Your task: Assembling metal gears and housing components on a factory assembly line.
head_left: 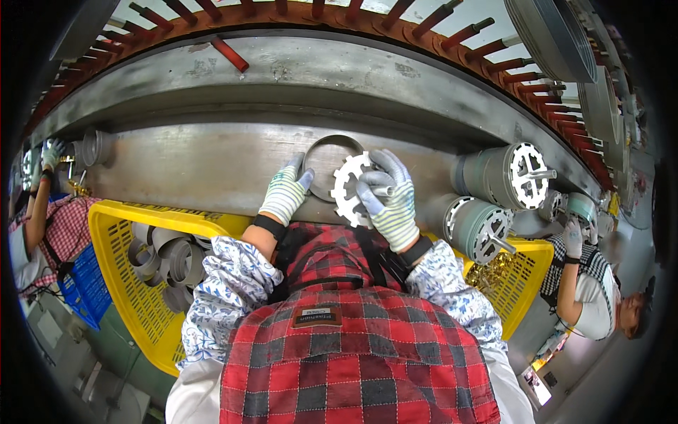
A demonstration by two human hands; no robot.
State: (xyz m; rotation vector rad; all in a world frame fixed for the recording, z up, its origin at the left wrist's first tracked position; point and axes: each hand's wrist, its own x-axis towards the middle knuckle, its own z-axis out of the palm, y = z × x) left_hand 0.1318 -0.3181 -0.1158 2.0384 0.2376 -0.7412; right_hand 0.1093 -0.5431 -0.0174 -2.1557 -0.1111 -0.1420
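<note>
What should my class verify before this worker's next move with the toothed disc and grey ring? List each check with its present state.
1. Left hand at the grey ring: ok, at its left side.
2. Right hand gripping the white toothed disc: ok.
3. Disc lying flat: not ok, it is tilted.
4. Disc touching the ring: cannot tell; it overlaps the ring's right side in this view.
5. Loose rings inside the yellow basket at left: ok, several.

Wearer's two gloved hands (285, 192) (395, 205), one hand-held white disc (345, 185), two yellow baskets (104, 219) (540, 253), one blue crate (83, 288)
</note>
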